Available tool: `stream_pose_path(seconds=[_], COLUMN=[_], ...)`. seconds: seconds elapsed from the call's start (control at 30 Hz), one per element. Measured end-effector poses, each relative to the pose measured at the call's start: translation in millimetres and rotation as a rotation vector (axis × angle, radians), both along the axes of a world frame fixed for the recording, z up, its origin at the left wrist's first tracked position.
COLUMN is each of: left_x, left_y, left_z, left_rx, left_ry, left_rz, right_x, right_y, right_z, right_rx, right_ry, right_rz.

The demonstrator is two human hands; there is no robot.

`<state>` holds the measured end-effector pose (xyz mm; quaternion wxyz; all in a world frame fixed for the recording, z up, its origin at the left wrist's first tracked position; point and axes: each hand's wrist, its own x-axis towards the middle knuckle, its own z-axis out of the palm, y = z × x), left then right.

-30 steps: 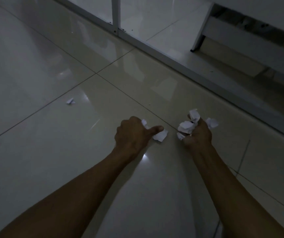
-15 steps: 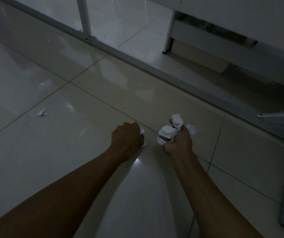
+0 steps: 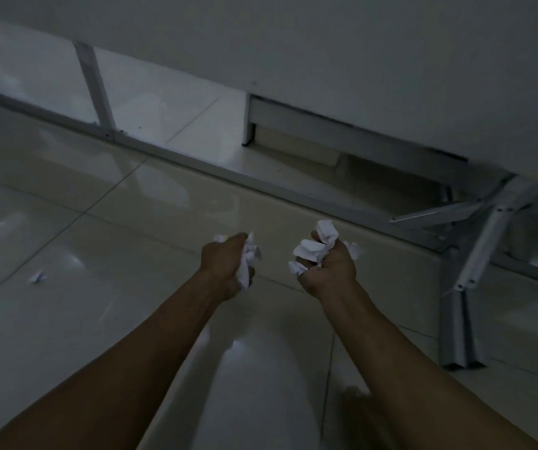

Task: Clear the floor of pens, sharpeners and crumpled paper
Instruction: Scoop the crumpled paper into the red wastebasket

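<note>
Both my arms reach forward above the glossy tiled floor (image 3: 105, 336) in dim light. My left hand (image 3: 225, 264) grips white crumpled paper (image 3: 249, 256), which pokes out past the fingers and thumb. My right hand (image 3: 329, 271) grips a bigger bunch of white crumpled paper (image 3: 313, 246) that sticks out between the fingers and above the fist. One small white paper scrap (image 3: 38, 277) lies alone on the floor at the left. No pens or sharpeners show.
A metal floor rail (image 3: 196, 164) runs diagonally across the back with an upright post (image 3: 95, 89). White furniture on a base (image 3: 342, 131) stands behind it. At the right, a grey metal folding frame (image 3: 475, 261) rests on the floor.
The view has tilted up and shifted, showing more furniture and the metal frame. Both hands have risen off the floor; the left one has closed round the paper it was picking up.
</note>
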<state>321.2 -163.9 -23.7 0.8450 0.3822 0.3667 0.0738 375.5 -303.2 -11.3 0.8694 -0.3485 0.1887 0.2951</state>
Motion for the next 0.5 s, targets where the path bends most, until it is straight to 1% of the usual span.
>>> stream_pose_path(seconds=[0.1, 0.17, 0.23, 0.3, 0.43, 0.5], left_x=[23.1, 38.3, 52.2, 64.4, 80.8, 94.2], left_y=[-17.2, -30.7, -45.1, -64.2, -135.0, -172.6], left_z=[44.0, 74.0, 99.8, 125.5, 177.3, 191.5], left_rx=[-0.109, -0.132, -0.131, -0.123, -0.081, -0.036], left_ry=[-0.093, -0.135, -0.155, -0.175, -0.228, -0.269], left_rz=[-0.071, -0.139, -0.162, -0.175, -0.239, -0.220], right_x=[4.9, 13.6, 22.8, 29.5, 45.4, 50.3], right_y=[-23.5, -41.7, -59.9, -79.0, -138.6, -173.9], right_z=[38.6, 63.9, 86.8, 109.7, 163.0, 186.2], right_rx=[0.021, 0.011, -0.029, -0.014, -0.129, -0.147], right_ry=[-0.048, -0.041, -0.063, -0.070, -0.145, -0.171], right_rz=[-0.071, -0.155, -0.217, -0.253, -0.232, -0.212])
